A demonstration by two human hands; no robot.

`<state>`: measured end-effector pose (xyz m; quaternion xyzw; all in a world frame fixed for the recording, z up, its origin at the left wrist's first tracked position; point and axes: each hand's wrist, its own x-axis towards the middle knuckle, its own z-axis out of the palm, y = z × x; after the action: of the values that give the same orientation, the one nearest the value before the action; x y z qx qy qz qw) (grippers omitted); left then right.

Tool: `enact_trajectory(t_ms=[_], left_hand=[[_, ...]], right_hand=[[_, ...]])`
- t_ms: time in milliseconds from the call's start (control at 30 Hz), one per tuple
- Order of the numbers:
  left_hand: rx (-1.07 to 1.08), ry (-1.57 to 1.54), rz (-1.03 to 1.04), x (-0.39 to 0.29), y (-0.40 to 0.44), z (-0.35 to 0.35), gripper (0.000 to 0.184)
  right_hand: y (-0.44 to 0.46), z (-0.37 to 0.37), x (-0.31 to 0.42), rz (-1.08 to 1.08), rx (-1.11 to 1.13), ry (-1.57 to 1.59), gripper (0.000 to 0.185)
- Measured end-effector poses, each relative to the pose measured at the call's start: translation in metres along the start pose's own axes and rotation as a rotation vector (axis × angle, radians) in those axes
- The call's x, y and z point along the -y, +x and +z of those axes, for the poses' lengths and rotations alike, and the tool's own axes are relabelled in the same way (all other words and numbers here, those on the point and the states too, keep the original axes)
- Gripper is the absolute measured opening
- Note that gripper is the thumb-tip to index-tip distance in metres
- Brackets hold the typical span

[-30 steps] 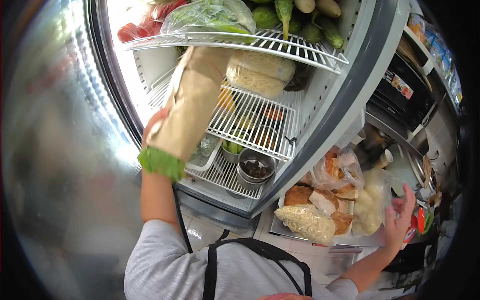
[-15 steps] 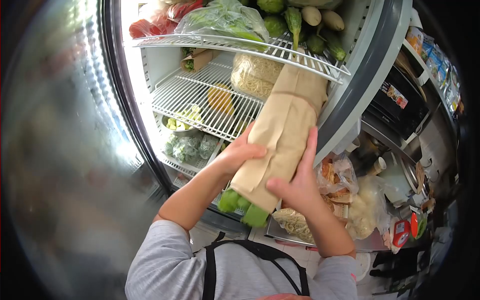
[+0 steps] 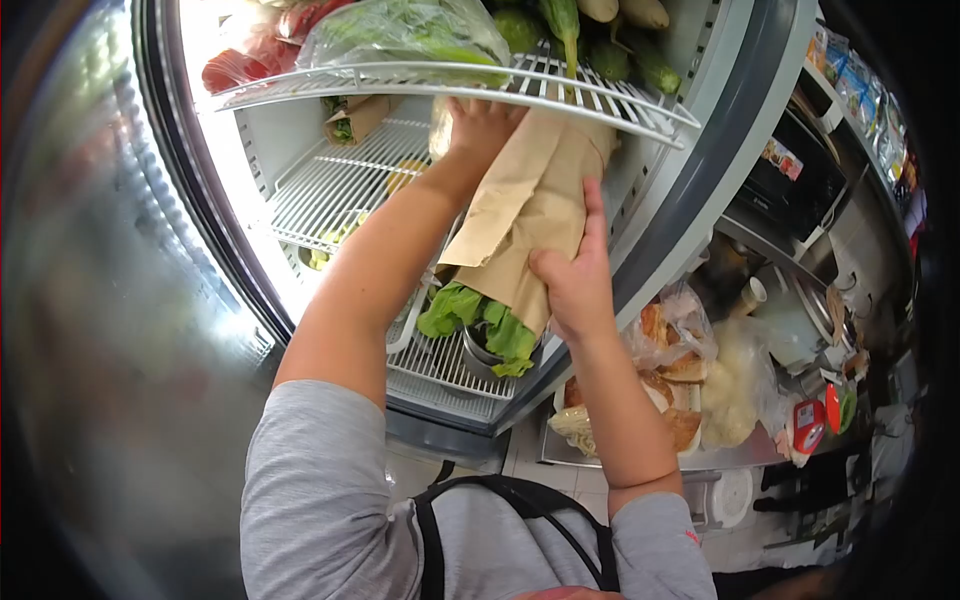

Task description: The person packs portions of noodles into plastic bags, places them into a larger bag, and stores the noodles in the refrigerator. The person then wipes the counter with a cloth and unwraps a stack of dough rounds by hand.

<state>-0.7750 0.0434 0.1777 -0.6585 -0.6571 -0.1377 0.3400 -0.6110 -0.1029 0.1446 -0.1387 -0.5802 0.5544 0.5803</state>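
Note:
A bundle of leafy greens [image 3: 488, 318] wrapped in brown paper [image 3: 535, 200] lies slanted into the fridge, its far end under the upper shelf and its leaves toward me. My right hand [image 3: 580, 285] grips the paper along its right side, thumb on top. Reaching deep inside, my left hand [image 3: 485, 130] has its fingers spread beside the bundle, at a clear bag of noodles [image 3: 441, 128]. The hand and the shelf edge hide most of that bag, so I cannot tell how firmly it is touched.
Overhead, the upper wire shelf [image 3: 450, 72] carries bagged greens [image 3: 410, 38] and other vegetables. Another paper-wrapped bundle [image 3: 350, 122] lies at the back left. The glass door [image 3: 130, 330] stands at the left. Bagged food [image 3: 735, 400] sits on a metal counter at the right.
My left hand has let go of the wrapped greens and moved up and inward to the noodle bag. The bundle is farther in, with my right hand still on it.

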Motion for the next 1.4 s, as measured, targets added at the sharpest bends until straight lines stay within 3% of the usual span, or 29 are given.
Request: enact_trajectory(t_ms=[200,300,433,533,633,767,900,1033,1100,1133,1233,1267,1300,1333,1400], left_hand=[[0.067,-0.125,-0.125,0.008,0.001,-0.008,0.052],[-0.150,-0.003,-0.081,0.010,0.010,0.032,0.056],[-0.327,-0.285,-0.146,-0.003,-0.011,-0.014,0.048],[-0.407,-0.384,-0.124,0.004,-0.011,-0.017,0.046],[-0.415,-0.523,-0.052,0.019,-0.012,-0.020,0.044],[-0.267,-0.760,0.147,0.041,-0.017,-0.021,0.042],[-0.069,-0.856,0.304,0.041,-0.027,-0.004,0.040],[0.002,-0.789,0.313,0.031,-0.025,0.013,0.038],[-0.014,-0.593,0.197,0.014,-0.020,0.014,0.038],[0.076,-0.404,-0.084,-0.004,-0.019,-0.004,0.023],[-0.125,-0.193,0.081,-0.027,-0.017,-0.022,0.023],[-0.224,-0.281,0.085,-0.030,-0.012,-0.021,0.029],[-0.321,-0.490,-0.058,-0.053,-0.016,-0.032,0.031],[-0.314,-0.452,-0.049,-0.054,-0.015,-0.030,0.033],[-0.293,-0.375,-0.030,-0.054,-0.014,-0.025,0.036]], right_hand=[[0.030,-0.002,0.019,0.053,-0.136,0.167,0.080],[0.061,0.000,0.012,-0.047,-0.163,0.020,0.074],[0.104,0.000,0.016,0.116,-0.091,-0.401,0.072],[0.140,-0.023,-0.010,-0.330,-0.194,-1.002,0.025],[0.138,-0.017,-0.020,-0.150,-0.214,-0.262,0.032],[0.123,0.011,0.004,-0.075,-0.122,0.409,0.031],[0.129,0.003,-0.001,-0.159,-0.160,0.097,0.034],[0.147,-0.013,-0.013,-0.075,-0.233,0.087,0.035],[0.138,-0.011,-0.021,-0.210,-0.316,0.302,0.038],[0.132,-0.009,-0.023,-0.219,-0.329,0.397,0.039],[0.123,-0.002,-0.024,-0.253,-0.338,0.681,0.042],[0.119,0.001,-0.024,-0.264,-0.341,0.774,0.044],[0.112,0.005,-0.025,-0.276,-0.343,0.867,0.045],[0.096,0.016,-0.024,-0.395,-0.497,0.420,0.051],[0.078,0.018,-0.041,-0.408,-0.602,-0.442,0.072]])
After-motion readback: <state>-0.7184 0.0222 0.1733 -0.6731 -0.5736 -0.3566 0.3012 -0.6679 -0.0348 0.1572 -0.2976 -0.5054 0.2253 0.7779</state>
